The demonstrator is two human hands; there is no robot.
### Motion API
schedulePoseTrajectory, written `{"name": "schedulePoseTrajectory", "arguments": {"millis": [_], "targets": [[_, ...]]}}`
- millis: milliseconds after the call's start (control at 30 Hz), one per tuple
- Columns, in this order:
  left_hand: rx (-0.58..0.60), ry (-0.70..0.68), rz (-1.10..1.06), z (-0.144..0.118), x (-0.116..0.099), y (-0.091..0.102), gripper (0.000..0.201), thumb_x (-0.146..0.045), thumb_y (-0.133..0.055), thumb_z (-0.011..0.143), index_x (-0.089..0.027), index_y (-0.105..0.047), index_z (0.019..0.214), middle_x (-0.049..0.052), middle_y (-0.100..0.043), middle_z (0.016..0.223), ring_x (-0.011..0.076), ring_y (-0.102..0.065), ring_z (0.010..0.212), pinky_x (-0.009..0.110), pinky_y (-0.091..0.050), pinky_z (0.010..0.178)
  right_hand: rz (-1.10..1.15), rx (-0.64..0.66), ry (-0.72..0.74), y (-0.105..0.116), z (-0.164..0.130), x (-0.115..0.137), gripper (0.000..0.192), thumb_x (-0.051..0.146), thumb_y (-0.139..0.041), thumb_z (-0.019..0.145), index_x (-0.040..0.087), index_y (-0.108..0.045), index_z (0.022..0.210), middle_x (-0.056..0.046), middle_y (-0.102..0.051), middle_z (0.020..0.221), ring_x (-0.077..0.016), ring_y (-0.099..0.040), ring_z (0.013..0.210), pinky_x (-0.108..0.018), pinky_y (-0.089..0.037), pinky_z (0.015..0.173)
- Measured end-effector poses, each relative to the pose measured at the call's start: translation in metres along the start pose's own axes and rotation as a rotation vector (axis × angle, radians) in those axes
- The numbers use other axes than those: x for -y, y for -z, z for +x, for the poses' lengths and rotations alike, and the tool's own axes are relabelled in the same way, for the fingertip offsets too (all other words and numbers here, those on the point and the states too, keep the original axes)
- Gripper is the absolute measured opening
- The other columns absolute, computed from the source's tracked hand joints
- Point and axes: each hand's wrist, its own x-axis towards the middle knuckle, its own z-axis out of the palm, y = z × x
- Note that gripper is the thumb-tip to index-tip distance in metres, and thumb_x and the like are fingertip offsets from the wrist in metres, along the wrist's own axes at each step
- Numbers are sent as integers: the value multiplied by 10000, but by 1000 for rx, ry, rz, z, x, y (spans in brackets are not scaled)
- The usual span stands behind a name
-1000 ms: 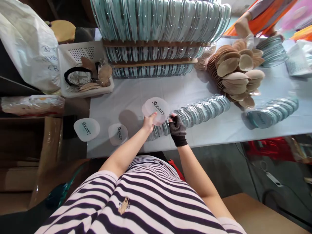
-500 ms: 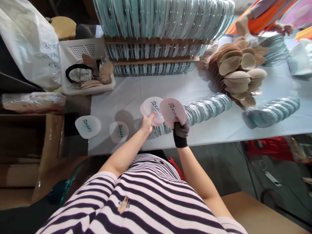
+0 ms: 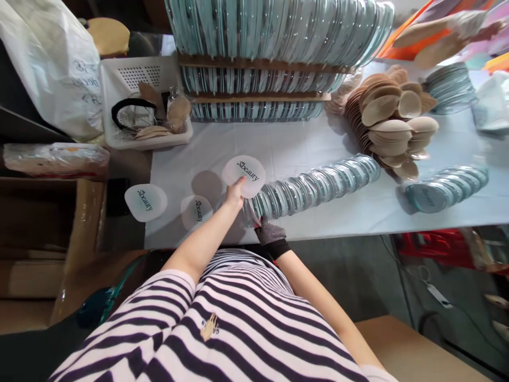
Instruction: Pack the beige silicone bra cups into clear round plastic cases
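Note:
My bare left hand [image 3: 234,193] pinches a frosted oval lid [image 3: 244,175] printed "Sbeauty" and holds it just above the white table [image 3: 302,143]. My right hand [image 3: 269,234], in a dark dotted glove, sits at the table's front edge, against the near end of a long row of clear blue-tinted cases [image 3: 318,184]. Its fingers are curled; whether they grip anything is hidden. Two more printed lids [image 3: 146,202] [image 3: 196,211] lie flat left of my left hand.
Stacked racks of the same clear cases [image 3: 274,32] fill the table's back. A heap of beige oval pads [image 3: 392,119] and another row of cases [image 3: 447,185] lie to the right. A white basket [image 3: 131,77] and plastic bag [image 3: 51,69] sit left. Another person's arm [image 3: 437,34] reaches in top right.
My right hand held a second lid up beside the first; it has dropped to the table's front edge and that lid is out of sight. My left hand shifted slightly left with its lid.

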Motion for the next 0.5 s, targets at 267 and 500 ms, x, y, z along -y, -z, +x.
{"name": "schedulePoseTrajectory", "arguments": {"millis": [267, 500], "targets": [[-4, 1, -22, 3, 4, 2, 413, -88, -804, 711, -167, -696, 1101, 99, -742, 1145, 260, -661, 1162, 452, -506, 1055, -32, -108, 32, -2, 2, 1, 362, 349, -326, 1017, 174, -578, 1210, -147, -733, 1005, -246, -695, 879, -294, -444, 706], [19, 2, -27, 2, 2, 0, 342, -62, -790, 713, -148, -715, 1036, 108, -752, 1115, 270, -654, 1177, 458, -493, 1070, 31, -40, 71, -16, 31, 4, 308, 240, -368, 995, 180, -616, 1167, -195, -708, 1064, -270, -678, 974, -351, -459, 786]]}}
